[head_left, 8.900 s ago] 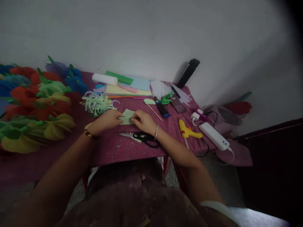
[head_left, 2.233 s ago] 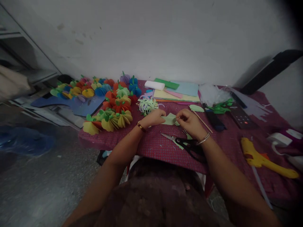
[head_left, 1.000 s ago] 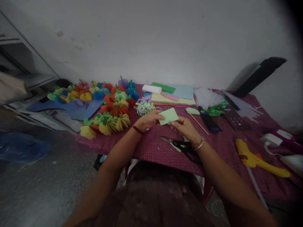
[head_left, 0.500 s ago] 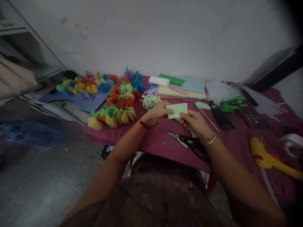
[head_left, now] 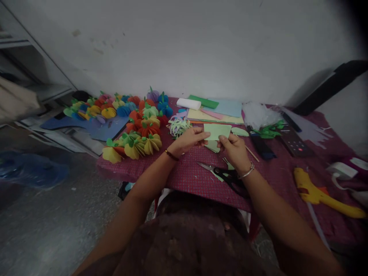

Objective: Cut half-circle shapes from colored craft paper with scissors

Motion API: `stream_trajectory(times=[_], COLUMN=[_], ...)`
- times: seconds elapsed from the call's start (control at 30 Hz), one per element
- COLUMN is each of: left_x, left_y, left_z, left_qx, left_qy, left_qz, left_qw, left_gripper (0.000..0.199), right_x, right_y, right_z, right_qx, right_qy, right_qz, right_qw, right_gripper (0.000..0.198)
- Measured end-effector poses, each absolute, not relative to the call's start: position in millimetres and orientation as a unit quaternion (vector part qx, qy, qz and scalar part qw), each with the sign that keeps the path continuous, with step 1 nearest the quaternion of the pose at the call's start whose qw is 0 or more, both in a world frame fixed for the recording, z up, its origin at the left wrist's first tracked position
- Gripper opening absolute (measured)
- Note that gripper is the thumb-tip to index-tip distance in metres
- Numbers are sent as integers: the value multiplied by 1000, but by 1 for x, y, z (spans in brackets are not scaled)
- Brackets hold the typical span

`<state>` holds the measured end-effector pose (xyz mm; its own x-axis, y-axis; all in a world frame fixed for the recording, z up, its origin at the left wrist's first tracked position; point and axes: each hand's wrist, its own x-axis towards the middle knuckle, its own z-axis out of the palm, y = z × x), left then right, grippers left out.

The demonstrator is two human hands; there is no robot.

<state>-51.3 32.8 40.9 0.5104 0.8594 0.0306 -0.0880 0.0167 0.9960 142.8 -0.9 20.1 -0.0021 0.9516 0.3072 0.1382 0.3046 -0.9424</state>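
Note:
Between both hands I hold up a pale green piece of paper (head_left: 217, 131), roughly rectangular. My left hand (head_left: 192, 138) pinches its left edge between thumb and fingers. At its lower right, my right hand (head_left: 234, 149) grips it with the thumb on top. Beneath it, more pale green paper (head_left: 213, 146) lies on the cloth. Black-handled scissors (head_left: 221, 171) rest with blades apart near the table's front, partly under my right wrist. A pale green leaf-shaped piece (head_left: 239, 132) lies beyond my right hand, close to a thin wooden stick (head_left: 252, 153).
Colourful paper pumpkins (head_left: 149, 126) crowd the left side, some on a blue board (head_left: 86, 126). Paper strips (head_left: 178, 125) and stacked coloured sheets (head_left: 221, 115) sit at the back. To the right are a plastic bag (head_left: 260, 115), a remote (head_left: 296, 145) and a yellow glue gun (head_left: 310, 189).
The view has shifted slightly, so the table contents appear further left. The green paper is now held flatter and more level; both hands still grip it.

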Motion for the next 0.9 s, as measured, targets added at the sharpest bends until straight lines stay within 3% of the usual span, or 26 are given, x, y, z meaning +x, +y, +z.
stream_trajectory(times=[0.47,0.63,0.77,0.9], left_x=[-35,-32,-30,-21], left_y=[22,0,-16,-16], left_z=[34,45,53,47], left_qx=[636,666,698,630], left_qy=[356,328,233,253], left_qz=[511,574,514,505], left_qw=[457,345,441,533], left_gripper=[42,41,34,38], right_x=[134,132,132,127], right_y=[-2,-3,-8,-8], right_z=[16,16,20,20], right_qx=[-423,-334,-284,-285], right_qy=[-527,-460,-417,-423], right_qz=[430,582,663,646], right_qw=[598,582,552,568], right_gripper=[41,43,52,48])
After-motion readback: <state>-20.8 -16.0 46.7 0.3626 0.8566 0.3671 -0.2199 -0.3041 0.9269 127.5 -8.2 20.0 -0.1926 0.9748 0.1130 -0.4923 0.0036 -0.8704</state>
